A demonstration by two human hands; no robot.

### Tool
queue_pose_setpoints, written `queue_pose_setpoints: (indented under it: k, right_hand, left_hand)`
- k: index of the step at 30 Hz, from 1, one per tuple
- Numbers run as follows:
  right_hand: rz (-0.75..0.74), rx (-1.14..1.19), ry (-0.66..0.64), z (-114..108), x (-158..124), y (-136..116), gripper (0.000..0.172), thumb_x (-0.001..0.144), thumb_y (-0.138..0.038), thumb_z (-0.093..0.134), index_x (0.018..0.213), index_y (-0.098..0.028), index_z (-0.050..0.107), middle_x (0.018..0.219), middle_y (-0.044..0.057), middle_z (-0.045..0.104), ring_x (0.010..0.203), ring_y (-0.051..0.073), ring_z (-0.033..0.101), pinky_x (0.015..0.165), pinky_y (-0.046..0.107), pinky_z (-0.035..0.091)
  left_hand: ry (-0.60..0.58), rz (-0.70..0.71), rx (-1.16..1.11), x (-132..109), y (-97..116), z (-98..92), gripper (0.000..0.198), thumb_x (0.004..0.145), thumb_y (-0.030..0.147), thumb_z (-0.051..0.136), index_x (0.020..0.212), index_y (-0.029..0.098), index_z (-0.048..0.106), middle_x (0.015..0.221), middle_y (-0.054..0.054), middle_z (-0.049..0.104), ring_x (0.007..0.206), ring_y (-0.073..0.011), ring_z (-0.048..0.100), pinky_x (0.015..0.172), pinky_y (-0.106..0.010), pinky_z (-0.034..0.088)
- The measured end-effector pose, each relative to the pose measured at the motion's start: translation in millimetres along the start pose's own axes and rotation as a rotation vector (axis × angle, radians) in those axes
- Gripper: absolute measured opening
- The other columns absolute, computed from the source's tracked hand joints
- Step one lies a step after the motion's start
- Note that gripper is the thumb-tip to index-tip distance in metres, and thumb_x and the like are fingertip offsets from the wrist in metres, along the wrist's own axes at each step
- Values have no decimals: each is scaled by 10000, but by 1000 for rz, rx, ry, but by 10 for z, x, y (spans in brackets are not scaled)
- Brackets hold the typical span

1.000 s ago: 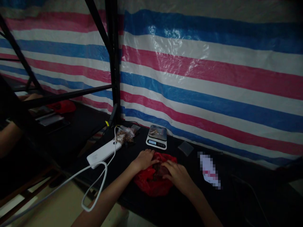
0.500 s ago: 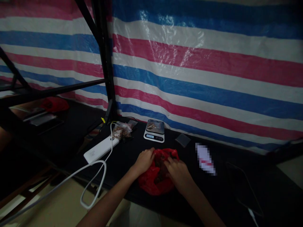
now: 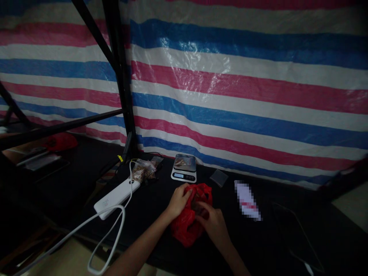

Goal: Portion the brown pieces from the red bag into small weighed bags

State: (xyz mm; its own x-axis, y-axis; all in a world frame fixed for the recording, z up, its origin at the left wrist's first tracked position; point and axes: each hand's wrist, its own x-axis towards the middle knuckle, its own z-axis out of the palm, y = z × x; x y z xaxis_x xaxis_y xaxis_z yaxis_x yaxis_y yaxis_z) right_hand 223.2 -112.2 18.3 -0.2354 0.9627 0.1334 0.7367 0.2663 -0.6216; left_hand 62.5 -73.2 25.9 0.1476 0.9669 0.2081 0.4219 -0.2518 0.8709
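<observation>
A red plastic bag (image 3: 186, 230) stands on the black tabletop, its mouth open toward me and brown, dim contents inside. My left hand (image 3: 177, 202) is closed on the bag's left rim, thumb at the edge. My right hand (image 3: 214, 226) reaches into the mouth from the right, fingers curled and thumb bent toward them; whatever lies between the fingertips is hidden. Just beyond the bag is a white digital scale (image 3: 176, 178) with a lit display, and a small bag of brown bits (image 3: 182, 162) rests on its pan.
Clear bags of brown bits (image 3: 142, 170) lie left of the scale, beside a white power bank (image 3: 115, 199) with a looped white cable (image 3: 122, 230). Rightward are a small clear packet (image 3: 219, 178), a blurred-out white item (image 3: 247, 201) and a dark tablet-like device (image 3: 299, 237). A black frame post (image 3: 122, 76) rises at left.
My right hand has moved from lying over the bag's right rim to reaching into its mouth. The bag has drawn narrower and taller. The camera view has tilted up slightly.
</observation>
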Motion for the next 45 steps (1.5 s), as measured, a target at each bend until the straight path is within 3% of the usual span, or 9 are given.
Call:
queue_pose_setpoints:
  k: [6,10,16,21,27,31,35,41,45]
  right_hand:
    - [-36,181,81,-123,129,166,368,626,-302,621,993,-283,605,956,10,667,789,206,622,779,338,449]
    - [-78,304,179,-288,444,162,463,641,-307,611,1093,-259,521,959,32,661,832,202,616,813,357,444]
    - [-15,361,480,-215,961,360,415,600,-355,638,975,-203,542,951,67,652,861,218,604,815,385,441]
    - [48,422,441,38,955,523,433,643,-387,604,1018,-186,525,1011,85,629,861,218,601,805,383,451]
    - [-9,451,377,161,867,351,399,690,-352,577,1046,-180,519,1016,84,623,895,215,587,836,387,435]
    - [16,483,347,171,891,368,390,679,-336,591,1027,-171,536,1007,88,629,879,216,590,813,383,450]
    - [63,523,447,112,875,411,409,696,-372,572,1043,-159,531,1022,102,625,849,207,599,774,359,467]
    - [-14,361,636,-201,936,298,439,735,-409,534,1094,-157,515,1026,98,623,893,207,582,787,339,435]
    - [-186,-45,563,-564,1101,66,363,762,-393,509,1070,-205,552,1034,75,616,911,222,549,806,376,377]
  left_hand:
    - [-138,-59,450,-77,-177,-247,259,840,298,351,907,171,566,997,-62,534,855,-165,558,780,-263,400]
    - [-209,85,535,-150,-146,46,276,856,192,283,986,186,527,1031,-57,499,857,-133,544,782,-242,418]
    - [-273,331,809,-56,90,436,261,807,281,409,972,129,543,1058,-120,486,954,-252,478,725,-361,442]
    - [-551,533,554,343,54,-148,437,770,548,409,903,189,619,989,-53,533,864,-173,539,747,-262,428]
    - [-179,456,441,1143,-138,-687,549,667,463,605,1127,179,511,1176,-97,459,1111,-216,416,954,-311,304]
    - [-278,318,450,1597,-269,-652,757,512,427,721,1160,125,472,1225,-152,453,1129,-263,412,939,-348,314]
    - [-364,230,407,1772,-343,-565,505,542,419,695,941,122,607,949,-86,626,891,-222,551,815,-303,395]
    - [-370,182,-135,1515,-271,-459,544,647,452,620,1061,105,559,918,-77,628,808,-164,570,734,-268,428]
    - [-490,145,-448,1312,-200,-368,576,652,465,626,1100,114,538,1014,-115,609,901,-186,570,815,-305,410]
